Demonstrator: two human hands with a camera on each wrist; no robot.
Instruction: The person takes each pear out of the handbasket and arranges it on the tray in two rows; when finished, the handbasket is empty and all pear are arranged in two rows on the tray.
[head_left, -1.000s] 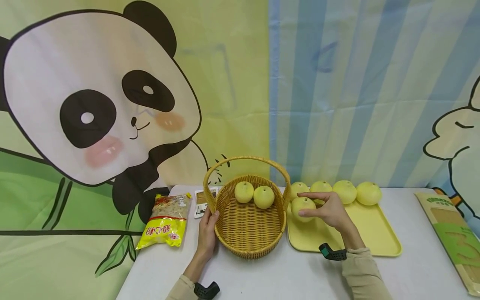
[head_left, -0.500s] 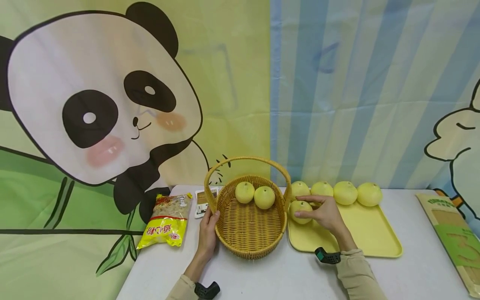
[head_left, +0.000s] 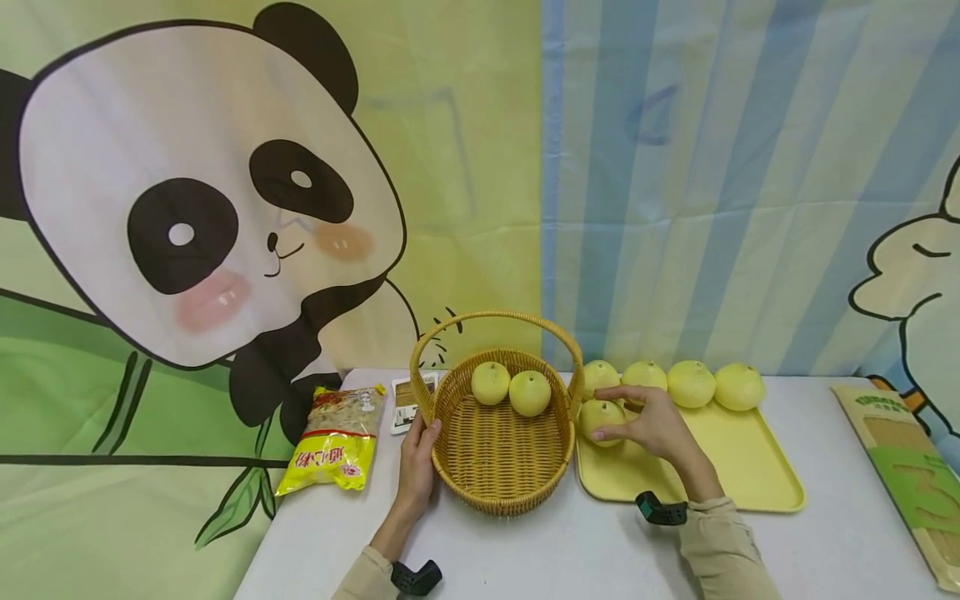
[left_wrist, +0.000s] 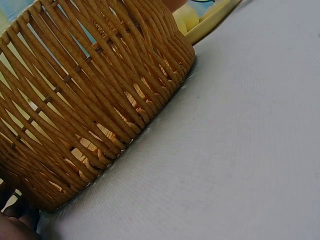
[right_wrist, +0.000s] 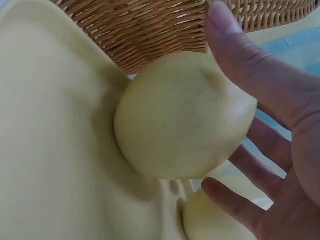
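Observation:
A brown wicker basket (head_left: 504, 492) with a tall arched handle stands tilted toward me, two round pale yellow fruits (head_left: 510, 390) inside at the back. My left hand (head_left: 415, 471) holds its left side, thumb at the rim; in the left wrist view the fingers show only at the lower left corner. On the yellow tray (head_left: 738, 467), another pale yellow fruit (right_wrist: 180, 120) sits at the left end, close to the basket. Around it, with fingers and thumb spread, is my right hand (head_left: 656, 423). In the right wrist view the fingers look fairly straight and loose.
Several more pale yellow fruits (head_left: 690, 384) line the tray's back edge. Left of the basket lie a yellow snack-like bag (head_left: 333, 442) and a small white packet (head_left: 405, 408). A long green-and-tan package (head_left: 900, 475) lies at the right. A printed curtain (head_left: 480, 167) hangs behind.
The fruit by my right hand has shifted slightly left and toward me, down onto the tray. The fingers and thumb have since spread wider around it. My left hand and the basket stay put.

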